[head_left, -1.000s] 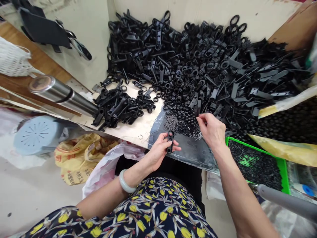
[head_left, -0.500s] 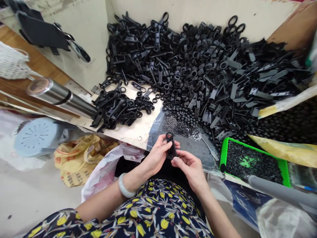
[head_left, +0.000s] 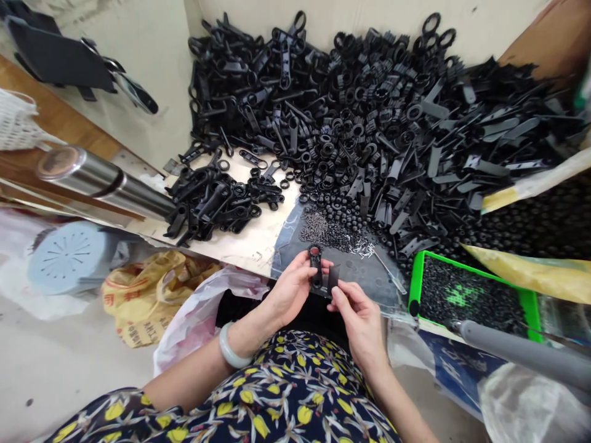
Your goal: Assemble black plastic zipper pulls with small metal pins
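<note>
The left hand has its fingers clamped on a black ringed part, held upright at the near edge of the desk; the right hand pinches a flat black piece just beside it; whether the two touch, I cannot tell; silver pins lie on a dark mat beyond the hands; a green tray sits near the desk's near right corner.
</note>
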Action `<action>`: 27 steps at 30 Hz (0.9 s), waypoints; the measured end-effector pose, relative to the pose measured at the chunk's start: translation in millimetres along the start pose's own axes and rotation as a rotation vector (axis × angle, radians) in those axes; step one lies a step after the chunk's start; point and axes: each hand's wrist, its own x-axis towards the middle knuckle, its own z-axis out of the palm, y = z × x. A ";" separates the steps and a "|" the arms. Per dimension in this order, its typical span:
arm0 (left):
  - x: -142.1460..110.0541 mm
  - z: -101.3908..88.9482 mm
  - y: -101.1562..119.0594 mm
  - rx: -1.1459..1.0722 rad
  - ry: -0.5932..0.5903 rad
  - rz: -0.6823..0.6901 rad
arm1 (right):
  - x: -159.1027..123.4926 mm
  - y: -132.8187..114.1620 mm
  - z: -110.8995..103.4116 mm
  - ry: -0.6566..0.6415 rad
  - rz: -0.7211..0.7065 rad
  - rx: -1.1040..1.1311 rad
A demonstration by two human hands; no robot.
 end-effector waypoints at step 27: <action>-7.4 1.6 -13.4 0.263 -0.093 0.131 | 3.9 2.3 12.0 -0.112 0.187 0.291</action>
